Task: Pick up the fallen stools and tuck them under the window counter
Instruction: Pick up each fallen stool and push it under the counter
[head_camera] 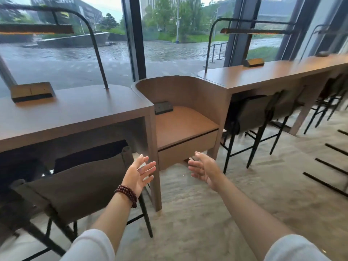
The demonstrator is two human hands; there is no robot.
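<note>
A brown padded stool (79, 185) on black legs stands upright at the left window counter (75, 113), its seat under the top. Another stool (252, 113) stands upright, tucked under the right counter (273, 76). Further stools (327, 102) line the far right. My left hand (139, 174), with a bead bracelet on the wrist, hovers open just right of the near stool's backrest. My right hand (203, 168) is open too, palm facing left, in front of the low wooden seat (184, 125). Neither hand touches anything.
A curved wooden nook seat with a power socket box (163, 107) sits between the two counters. Desk lamps (94, 44) and socket boxes (32, 92) stand on the counters. Black bars (331, 166), perhaps stool legs, lie at the right edge. Pale floor spreads in front of me.
</note>
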